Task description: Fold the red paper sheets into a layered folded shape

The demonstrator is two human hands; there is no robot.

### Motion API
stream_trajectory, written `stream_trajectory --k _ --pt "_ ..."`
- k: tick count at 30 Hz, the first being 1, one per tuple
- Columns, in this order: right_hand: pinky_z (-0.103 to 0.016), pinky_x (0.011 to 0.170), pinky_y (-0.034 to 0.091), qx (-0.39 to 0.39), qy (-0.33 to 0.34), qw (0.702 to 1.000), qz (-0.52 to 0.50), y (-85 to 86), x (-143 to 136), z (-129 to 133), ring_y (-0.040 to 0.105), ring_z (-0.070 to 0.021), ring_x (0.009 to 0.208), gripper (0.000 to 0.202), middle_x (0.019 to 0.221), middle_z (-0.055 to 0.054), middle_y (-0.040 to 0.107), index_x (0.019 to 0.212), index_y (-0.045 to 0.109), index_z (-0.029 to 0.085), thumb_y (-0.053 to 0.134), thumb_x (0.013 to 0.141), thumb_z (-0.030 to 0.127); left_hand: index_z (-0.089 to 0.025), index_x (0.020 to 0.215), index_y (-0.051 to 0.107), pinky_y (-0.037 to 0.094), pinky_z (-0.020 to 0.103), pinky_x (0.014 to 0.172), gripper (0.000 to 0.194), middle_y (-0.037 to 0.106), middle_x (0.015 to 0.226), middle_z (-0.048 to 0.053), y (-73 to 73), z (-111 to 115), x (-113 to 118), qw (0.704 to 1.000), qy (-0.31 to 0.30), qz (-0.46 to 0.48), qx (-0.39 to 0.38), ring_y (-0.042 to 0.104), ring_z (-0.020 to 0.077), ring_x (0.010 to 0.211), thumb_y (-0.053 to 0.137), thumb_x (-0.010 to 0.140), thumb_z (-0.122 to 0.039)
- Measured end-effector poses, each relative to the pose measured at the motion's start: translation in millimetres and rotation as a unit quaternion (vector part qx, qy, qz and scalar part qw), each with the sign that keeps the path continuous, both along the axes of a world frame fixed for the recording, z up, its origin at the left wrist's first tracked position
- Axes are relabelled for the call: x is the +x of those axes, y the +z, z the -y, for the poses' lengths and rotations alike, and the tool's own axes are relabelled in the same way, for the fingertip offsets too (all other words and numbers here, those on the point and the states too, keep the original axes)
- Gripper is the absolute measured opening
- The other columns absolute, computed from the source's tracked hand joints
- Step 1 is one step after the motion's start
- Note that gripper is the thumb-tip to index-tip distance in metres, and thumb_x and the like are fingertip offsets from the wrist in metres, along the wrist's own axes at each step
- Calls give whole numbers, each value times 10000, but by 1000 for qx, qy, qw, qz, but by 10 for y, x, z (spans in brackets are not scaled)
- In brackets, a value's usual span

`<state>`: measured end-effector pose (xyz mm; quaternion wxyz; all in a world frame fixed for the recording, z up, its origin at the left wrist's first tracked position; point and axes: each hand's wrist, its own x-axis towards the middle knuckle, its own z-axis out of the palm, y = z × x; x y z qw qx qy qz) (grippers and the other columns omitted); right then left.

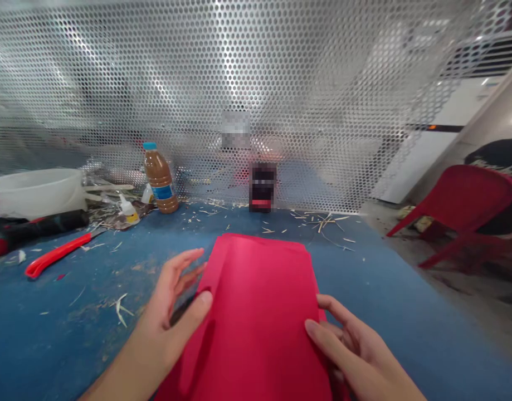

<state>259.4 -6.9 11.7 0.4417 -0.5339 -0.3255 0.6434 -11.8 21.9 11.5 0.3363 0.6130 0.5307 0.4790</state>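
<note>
A stack of bright red sheets, thin and smooth like card or foam, lies in front of me, its near end running out of the picture. Along its left side a narrow strip is raised or folded over. My left hand is open beside that edge, fingers apart and the thumb tip resting at the red strip. On the opposite side, my right hand grips the right edge of the sheets between thumb and forefinger; its other fingers are partly hidden below.
Left on the blue table are a red-handled cutter, a black tool, a white tub, a glue bottle and a brown-filled bottle. A perforated metal panel stands behind. A red chair is at right.
</note>
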Motion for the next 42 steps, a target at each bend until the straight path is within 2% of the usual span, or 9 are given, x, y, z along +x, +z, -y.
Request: stream_trajectory --k 1,5,9,12,18,20,28,36,42 --pt "-338 743 618 7 -12 999 38 -15 45 -52 743 -245 839 625 851 -17 731 1310 633 254 850 794 531 -364 1465 494 440 572 1194 469 420 1675 58 -65 -38 -46 992 -19 -123 26 437 331 1517 596 1023 -485" --pt "-329 704 600 121 -85 969 197 -63 207 -223 706 -237 865 615 1082 -74 704 1367 607 242 782 836 498 -354 1394 582 143 636 1308 333 619 1518 5 -154 -102 -138 884 -141 -421 145 492 268 1484 544 1064 -356" --pt "-385 810 604 236 -122 910 319 -129 308 -309 675 -298 1100 440 1273 -109 670 1286 601 274 660 929 523 -254 1545 450 92 545 1338 496 597 1545 48 -112 -75 -106 829 -144 -498 208 499 236 1479 529 1069 -366" --pt "-426 860 605 327 -29 856 398 -145 283 -306 683 -296 1113 274 1275 -94 696 1224 629 298 553 1008 447 -234 1560 446 60 537 1339 521 572 1570 44 -96 -55 -90 808 -148 -521 230 486 248 1488 529 1069 -386" --pt "-503 1125 495 562 271 574 531 29 8 -290 608 -320 1342 375 1396 -48 716 1387 626 256 596 1014 279 -253 1588 423 334 591 1242 528 532 1599 9 -104 0 -63 790 -204 -531 229 519 290 1458 500 1082 -382" --pt "-531 1172 448 591 300 521 538 84 -106 -340 576 -345 1386 411 1440 -70 687 1418 617 200 576 1029 325 -251 1567 459 380 583 1213 507 558 1578 3 -104 29 -40 795 -204 -520 235 549 292 1430 510 1075 -361" --pt "-562 1248 316 542 387 540 514 69 -281 -766 468 -290 1483 411 1524 -18 622 1467 566 253 458 1082 347 -243 1438 606 471 522 1131 399 716 1399 14 -36 65 18 821 -184 -481 246 672 276 1258 538 1058 -343" --pt "-604 1157 411 527 336 544 559 -134 -215 -1222 467 -364 1465 446 1499 -75 640 1491 568 235 473 1077 369 -216 1241 676 471 474 1086 253 734 1324 18 -135 64 37 837 -167 -450 264 663 271 1185 587 1019 -299" --pt "-584 1151 424 522 300 561 568 -185 -266 -1327 497 -362 1437 462 1476 -95 654 1478 588 231 507 1048 380 -208 983 704 501 354 784 44 760 964 -15 -145 87 14 844 -194 -408 288 659 200 853 692 942 -208"
